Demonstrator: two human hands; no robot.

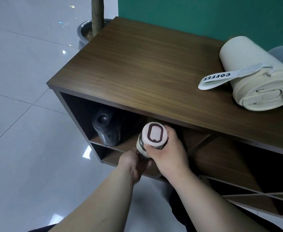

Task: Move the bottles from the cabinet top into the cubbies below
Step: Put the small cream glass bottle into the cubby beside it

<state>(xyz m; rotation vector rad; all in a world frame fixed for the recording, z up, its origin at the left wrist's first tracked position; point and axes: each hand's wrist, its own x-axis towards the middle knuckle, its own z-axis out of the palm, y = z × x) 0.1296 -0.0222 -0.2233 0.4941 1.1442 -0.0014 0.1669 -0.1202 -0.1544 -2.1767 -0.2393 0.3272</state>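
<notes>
A: Which step is this?

B: Placing, I'd judge. The right hand is clenched round the neck of the pink-capped bottle, and the left hand grasps its lower body. It sits upright at the mouth of the top-left cubby, beside 1 black bottle already inside.

A: And next?

B: Probably push it inward and set it down clear of the black one. The cream bottle lies on its side on the cabinet top.
</notes>
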